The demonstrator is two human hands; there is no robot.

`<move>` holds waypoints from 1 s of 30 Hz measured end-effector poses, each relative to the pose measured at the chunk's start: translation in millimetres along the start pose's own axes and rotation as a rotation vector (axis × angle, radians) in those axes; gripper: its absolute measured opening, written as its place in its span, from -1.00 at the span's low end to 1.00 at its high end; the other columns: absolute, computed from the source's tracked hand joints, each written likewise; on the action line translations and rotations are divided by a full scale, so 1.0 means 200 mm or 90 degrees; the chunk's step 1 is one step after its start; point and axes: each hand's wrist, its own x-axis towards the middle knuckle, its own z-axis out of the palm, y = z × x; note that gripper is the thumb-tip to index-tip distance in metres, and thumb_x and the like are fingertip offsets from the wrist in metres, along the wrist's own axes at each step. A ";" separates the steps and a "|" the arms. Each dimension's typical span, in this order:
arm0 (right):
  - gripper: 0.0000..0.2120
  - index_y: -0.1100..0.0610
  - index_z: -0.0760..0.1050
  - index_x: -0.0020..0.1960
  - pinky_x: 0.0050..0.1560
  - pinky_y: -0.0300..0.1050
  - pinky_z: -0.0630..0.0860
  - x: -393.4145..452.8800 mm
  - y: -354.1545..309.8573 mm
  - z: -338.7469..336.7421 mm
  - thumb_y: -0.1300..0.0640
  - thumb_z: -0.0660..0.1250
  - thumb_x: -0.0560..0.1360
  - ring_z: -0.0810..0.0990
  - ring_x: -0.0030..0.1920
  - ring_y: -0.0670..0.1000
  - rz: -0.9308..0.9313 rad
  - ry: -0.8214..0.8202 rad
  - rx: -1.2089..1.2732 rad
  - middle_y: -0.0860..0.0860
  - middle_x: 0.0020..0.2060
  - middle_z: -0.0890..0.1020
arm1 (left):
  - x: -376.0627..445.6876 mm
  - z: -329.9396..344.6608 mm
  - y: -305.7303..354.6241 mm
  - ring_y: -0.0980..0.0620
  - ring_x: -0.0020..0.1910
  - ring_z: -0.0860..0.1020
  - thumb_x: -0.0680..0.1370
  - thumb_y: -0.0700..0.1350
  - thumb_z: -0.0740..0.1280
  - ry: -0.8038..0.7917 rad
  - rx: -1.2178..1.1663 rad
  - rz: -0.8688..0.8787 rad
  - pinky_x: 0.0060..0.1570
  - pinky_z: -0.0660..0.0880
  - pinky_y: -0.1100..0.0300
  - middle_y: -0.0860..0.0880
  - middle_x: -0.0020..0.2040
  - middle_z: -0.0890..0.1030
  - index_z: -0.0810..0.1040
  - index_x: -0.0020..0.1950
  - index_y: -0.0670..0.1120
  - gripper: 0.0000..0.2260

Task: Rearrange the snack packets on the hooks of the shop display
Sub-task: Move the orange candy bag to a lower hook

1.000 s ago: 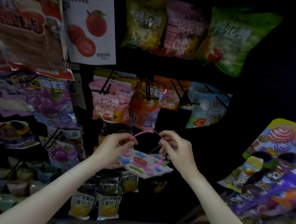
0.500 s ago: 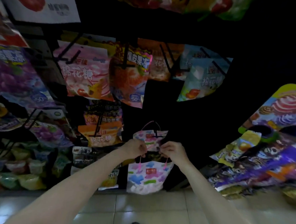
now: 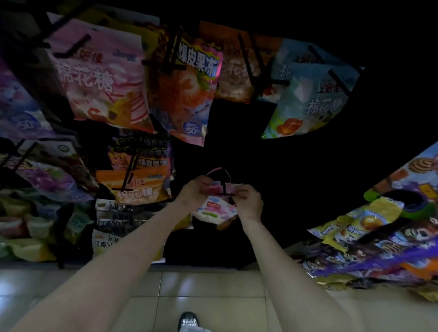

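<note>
Both hands up at the low centre of the display, w/ a small pastel bag [image 3: 214, 210] between them. Left hand [image 3: 195, 192] pinches the bag's top left edge, right hand [image 3: 246, 201] pinches the top right, fingers curled on it. Pink handle loop [image 3: 219, 169] stands above the hands, and a black hook [image 3: 223, 189] runs across right at the bag's top; can't tell if the loop is round the hook. Bag body hangs below the hands, in front of the dark panel. Above: pink packet [image 3: 101, 76], orange packet [image 3: 188, 93], blue packet [image 3: 312, 102] on upper hooks. Left of the hands, an orange pack [image 3: 135, 187]. Tiled floor [image 3: 211, 287] below, shoe [image 3: 188, 320] at the bottom.
</note>
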 end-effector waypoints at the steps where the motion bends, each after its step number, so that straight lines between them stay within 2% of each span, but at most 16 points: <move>1: -0.81 0.32 0.53 0.08 0.00 -0.14 0.47 0.02 0.00 -0.01 0.37 0.32 0.46 0.56 -0.01 0.07 -0.007 -0.021 0.015 0.18 -0.01 0.61 | 0.01 0.01 -0.02 0.04 -0.64 0.43 0.65 -0.32 -0.07 0.018 0.093 0.030 -0.54 0.41 0.35 -0.06 -0.25 0.40 0.42 -0.10 -0.12 -0.69; 2: -0.79 0.31 0.51 0.08 0.00 -0.13 0.47 0.03 0.00 -0.02 0.40 0.32 0.45 0.55 -0.02 0.05 -0.013 -0.043 0.013 0.20 0.00 0.61 | 0.00 0.02 0.00 -0.05 -0.49 0.52 0.63 -0.38 -0.04 0.025 0.231 0.079 -0.34 0.50 0.29 -0.05 -0.16 0.43 0.44 -0.01 -0.15 -0.70; 4: -0.78 0.31 0.49 0.08 0.01 -0.09 0.48 0.06 0.01 -0.02 0.43 0.26 0.45 0.53 -0.02 0.05 -0.040 -0.065 -0.037 0.20 0.01 0.60 | -0.02 0.03 -0.04 -0.13 -0.02 0.55 0.54 -0.47 0.10 -0.022 0.371 0.120 0.03 0.44 0.19 -0.11 0.08 0.53 0.46 0.20 -0.22 -0.68; 6: -0.76 0.31 0.51 0.08 0.05 -0.07 0.47 0.09 0.01 -0.02 0.44 0.18 0.48 0.54 0.04 0.08 -0.059 -0.097 -0.095 0.19 0.02 0.60 | 0.01 0.03 -0.08 -0.14 0.24 0.45 0.50 -0.48 0.17 -0.051 0.364 0.084 0.12 0.36 0.25 -0.19 0.26 0.47 0.41 0.31 -0.20 -0.59; 9: -0.70 0.31 0.56 0.06 0.05 -0.15 0.42 0.14 -0.01 -0.03 0.48 0.13 0.47 0.54 0.12 0.13 -0.061 -0.149 -0.139 0.20 0.05 0.61 | 0.04 0.03 -0.06 -0.18 0.41 0.26 0.53 -0.45 0.16 -0.163 0.298 0.027 0.24 0.34 0.11 -0.16 0.44 0.23 0.23 0.42 -0.09 -0.50; 10: -0.70 0.32 0.56 0.07 0.09 -0.15 0.42 0.15 -0.02 -0.03 0.49 0.13 0.47 0.54 0.14 0.14 -0.056 -0.166 -0.145 0.21 0.07 0.61 | 0.05 0.03 -0.05 -0.19 0.39 0.29 0.55 -0.43 0.16 -0.176 0.308 0.009 0.17 0.39 0.14 -0.16 0.46 0.18 0.17 0.46 -0.10 -0.48; 11: -0.70 0.33 0.56 0.08 0.13 -0.14 0.42 0.16 -0.02 -0.03 0.49 0.13 0.47 0.53 0.16 0.14 -0.056 -0.182 -0.156 0.21 0.09 0.60 | 0.05 0.04 -0.04 -0.21 0.30 0.38 0.56 -0.41 0.16 -0.189 0.321 -0.002 -0.02 0.46 0.23 -0.16 0.47 0.16 0.11 0.49 -0.11 -0.46; 13: -0.71 0.33 0.53 0.14 0.18 -0.11 0.40 0.18 -0.02 -0.03 0.45 0.15 0.50 0.50 0.21 0.14 -0.057 -0.224 -0.196 0.21 0.15 0.57 | 0.06 0.04 -0.04 -0.17 -0.05 0.52 0.57 -0.39 0.15 -0.233 0.337 -0.015 -0.41 0.36 0.36 -0.16 0.49 0.14 0.00 0.52 -0.10 -0.41; 14: -0.71 0.32 0.51 0.18 0.19 -0.11 0.40 0.19 -0.01 -0.03 0.43 0.15 0.51 0.49 0.22 0.14 -0.052 -0.243 -0.222 0.20 0.18 0.55 | 0.07 0.04 -0.05 -0.12 -0.15 0.51 0.57 -0.39 0.15 -0.258 0.350 -0.022 -0.48 0.32 0.38 -0.14 0.51 0.10 -0.03 0.53 -0.10 -0.39; 16: -0.67 0.29 0.48 0.23 0.22 -0.09 0.40 0.19 -0.01 -0.02 0.42 0.13 0.52 0.48 0.25 0.15 -0.041 -0.267 -0.252 0.20 0.21 0.53 | 0.07 0.01 -0.08 -0.07 -0.15 0.51 0.56 -0.39 0.16 -0.265 0.361 -0.042 -0.40 0.35 0.37 -0.10 0.53 0.01 -0.05 0.53 -0.10 -0.38; 18: -0.66 0.28 0.47 0.25 0.25 -0.07 0.41 0.18 -0.01 0.00 0.40 0.15 0.51 0.48 0.26 0.16 -0.050 -0.283 -0.254 0.20 0.21 0.53 | 0.06 -0.05 -0.09 -0.12 0.04 0.52 0.57 -0.37 0.17 -0.243 0.353 -0.051 -0.21 0.42 0.27 -0.10 0.53 0.03 -0.02 0.53 -0.12 -0.40; 21: -0.65 0.28 0.45 0.28 0.23 -0.11 0.39 0.15 -0.02 0.00 0.37 0.20 0.51 0.47 0.26 0.15 -0.089 -0.260 -0.279 0.19 0.24 0.50 | 0.01 -0.11 -0.07 -0.20 0.29 0.39 0.57 -0.32 0.19 -0.175 0.390 -0.008 0.01 0.42 0.15 -0.14 0.49 0.14 0.07 0.51 -0.15 -0.46; 23: -0.67 0.26 0.47 0.25 0.16 -0.12 0.44 0.13 -0.03 -0.02 0.36 0.26 0.49 0.49 0.23 0.15 -0.117 -0.202 -0.277 0.19 0.22 0.48 | -0.04 -0.13 -0.03 -0.21 0.28 0.39 0.56 -0.33 0.20 -0.065 0.402 0.048 0.05 0.39 0.15 -0.17 0.43 0.27 0.20 0.47 -0.16 -0.52; 25: -0.64 0.23 0.44 0.28 0.20 -0.11 0.42 0.10 -0.08 -0.05 0.37 0.26 0.49 0.46 0.25 0.12 -0.134 -0.141 -0.270 0.16 0.25 0.43 | -0.12 -0.16 0.02 -0.17 0.25 0.43 0.54 -0.35 0.21 0.047 0.375 0.085 0.13 0.38 0.15 -0.19 0.33 0.40 0.32 0.40 -0.18 -0.57; 28: -0.65 0.21 0.43 0.28 0.25 -0.05 0.43 0.03 -0.19 -0.06 0.34 0.23 0.51 0.44 0.26 0.11 -0.216 -0.074 -0.245 0.14 0.25 0.42 | -0.28 -0.27 0.09 -0.06 0.07 0.54 0.56 -0.37 0.17 0.059 0.254 0.136 -0.10 0.48 0.20 -0.07 0.11 0.50 0.37 0.34 -0.20 -0.65; 30: -0.65 0.20 0.40 0.30 0.21 -0.14 0.43 -0.04 -0.29 -0.02 0.31 0.25 0.52 0.44 0.26 0.08 -0.267 -0.087 -0.223 0.12 0.25 0.42 | -0.39 -0.37 0.12 0.10 -0.04 0.54 0.56 -0.36 0.17 0.116 0.270 0.210 -0.17 0.46 0.31 -0.03 0.09 0.50 0.41 0.29 -0.17 -0.69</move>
